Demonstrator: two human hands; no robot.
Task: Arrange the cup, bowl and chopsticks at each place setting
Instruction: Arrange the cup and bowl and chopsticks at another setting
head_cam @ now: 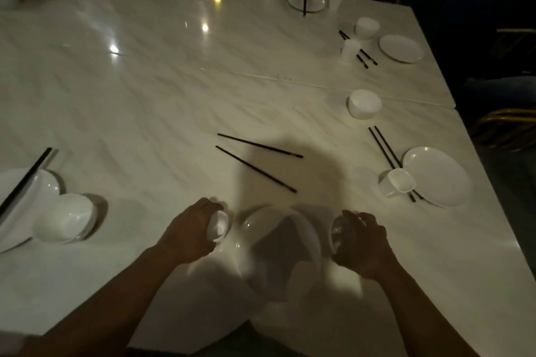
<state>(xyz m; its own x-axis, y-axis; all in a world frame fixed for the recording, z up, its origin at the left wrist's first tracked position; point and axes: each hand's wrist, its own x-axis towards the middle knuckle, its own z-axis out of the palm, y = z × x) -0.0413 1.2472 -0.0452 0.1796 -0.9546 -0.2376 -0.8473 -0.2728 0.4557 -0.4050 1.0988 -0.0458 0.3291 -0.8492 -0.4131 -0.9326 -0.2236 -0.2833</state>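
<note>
At the near edge of the white marble table point(162, 90), my left hand point(188, 229) grips a small white cup point(219, 226) just left of a white plate point(278, 238). My right hand point(362, 243) is closed around a white bowl point(338, 233) at the plate's right side. Two black chopsticks point(258, 158) lie loose and splayed apart on the table beyond the plate.
To the right are a plate point(438, 175), tipped cup point(396, 182), chopsticks point(384, 148) and a bowl point(365, 103). On the left sit a plate point(34, 191) with chopsticks across it and a bowl point(65, 217). More settings line the far and right edges. Chairs stand around.
</note>
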